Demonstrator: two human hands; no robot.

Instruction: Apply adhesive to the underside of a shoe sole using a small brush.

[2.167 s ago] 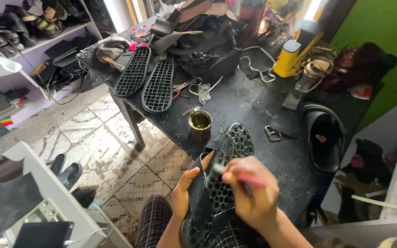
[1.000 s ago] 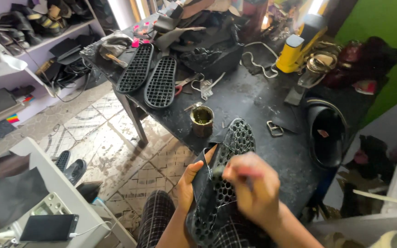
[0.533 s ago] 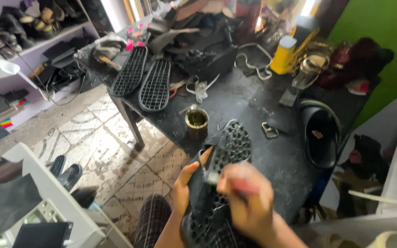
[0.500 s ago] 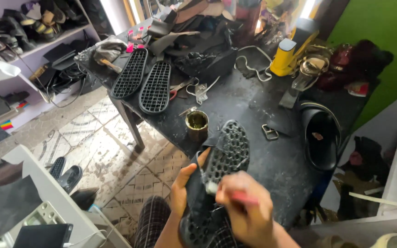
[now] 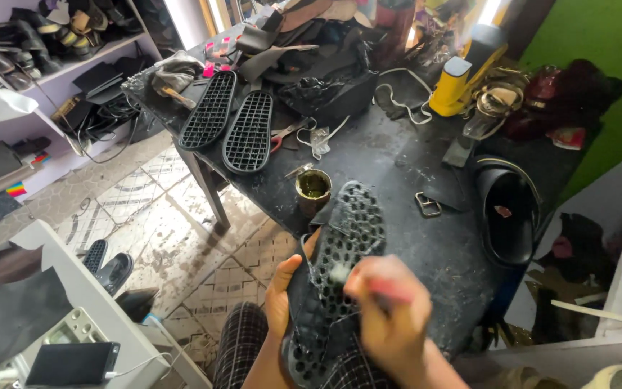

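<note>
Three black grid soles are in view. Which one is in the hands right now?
The sole nearest the camera: the left hand grips its edge over the lap. The other two soles lie side by side, untouched, on the table's far end.

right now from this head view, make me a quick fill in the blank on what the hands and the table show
1. The left hand grips a black ____ with a grid of holes.
2. The right hand works a pink-handled brush over the ____.
3. Two more black soles lie ____ by side on the table.
4. The yellow bottle stands ____.

Missing words: sole; sole; side; upright
</note>
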